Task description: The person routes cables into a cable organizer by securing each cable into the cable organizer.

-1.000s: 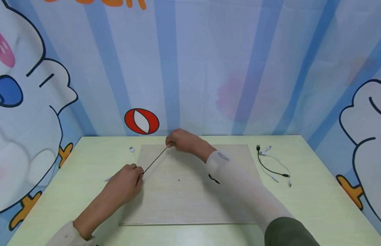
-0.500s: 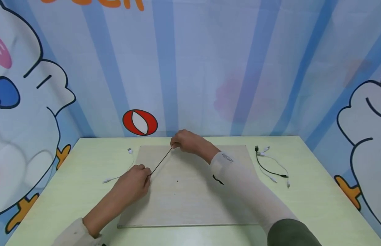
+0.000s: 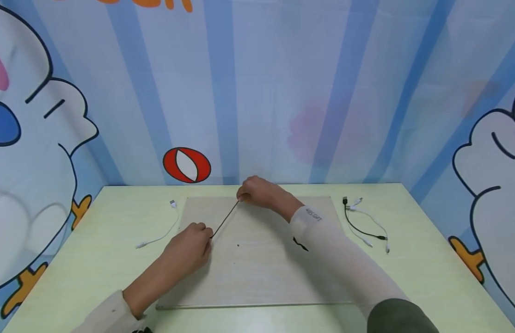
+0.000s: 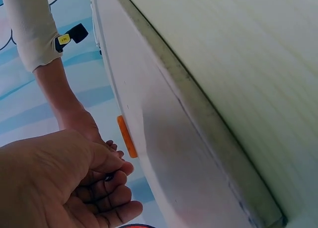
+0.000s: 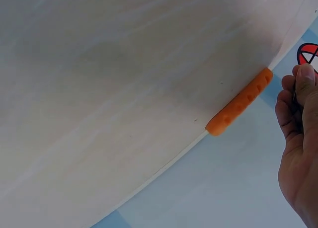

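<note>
A thin black cord [image 3: 225, 218] is stretched in a straight slanting line between both hands, above the left part of a pale flat board [image 3: 257, 282]. My left hand [image 3: 188, 249] pinches its nearer end. Farther back, at the board's far edge, my right hand [image 3: 259, 192] pinches the other end with the fingertips. Curled fingers of the left hand [image 4: 99, 178] show in the left wrist view, while in the right wrist view the right hand [image 5: 300, 143] holds a dark strand. The cord's ends are hidden inside the fingers.
Left of the board lies a white USB cable [image 3: 159, 238]. On the right, a black USB cable [image 3: 361, 227] overlaps white cables [image 3: 380, 224]. A small black piece [image 3: 300, 244] shows beside the right sleeve. An orange stick-like thing [image 5: 241, 103] lies along the board's edge.
Both hands have shifted right together, the cord still taut between them. The white cable at the left now shows more fully. The view has swung slightly.
</note>
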Tool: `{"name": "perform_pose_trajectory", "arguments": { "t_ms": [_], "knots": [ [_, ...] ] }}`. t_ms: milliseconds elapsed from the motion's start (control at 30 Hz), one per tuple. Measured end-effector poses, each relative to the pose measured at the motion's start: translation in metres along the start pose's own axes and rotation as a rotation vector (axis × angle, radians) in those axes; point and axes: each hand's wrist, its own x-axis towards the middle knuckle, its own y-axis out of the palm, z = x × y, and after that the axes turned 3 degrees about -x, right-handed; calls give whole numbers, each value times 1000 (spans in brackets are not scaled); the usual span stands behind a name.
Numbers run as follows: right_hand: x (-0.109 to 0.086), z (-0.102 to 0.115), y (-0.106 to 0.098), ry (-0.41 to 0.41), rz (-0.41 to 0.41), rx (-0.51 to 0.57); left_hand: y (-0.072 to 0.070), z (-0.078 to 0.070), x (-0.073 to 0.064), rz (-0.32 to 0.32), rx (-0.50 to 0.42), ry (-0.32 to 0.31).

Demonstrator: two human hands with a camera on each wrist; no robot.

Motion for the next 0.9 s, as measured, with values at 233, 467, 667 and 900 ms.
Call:
{"name": "perform_pose_trajectory", "arguments": {
  "t_ms": [233, 467, 667, 900],
  "knots": [
    [-9, -6, -2, -42, 15, 11, 3, -5, 4, 2, 13, -3],
    [-18, -11, -4, -53, 21, 17, 8, -3, 5, -21, -7, 1],
    [-22, -13, -3, -30, 27, 17, 51, 22, 18, -68, -18, 44],
    [-24, -13, -8, 9, 23, 45, 91, 46, 32, -104, -36, 66]
  ]
}}
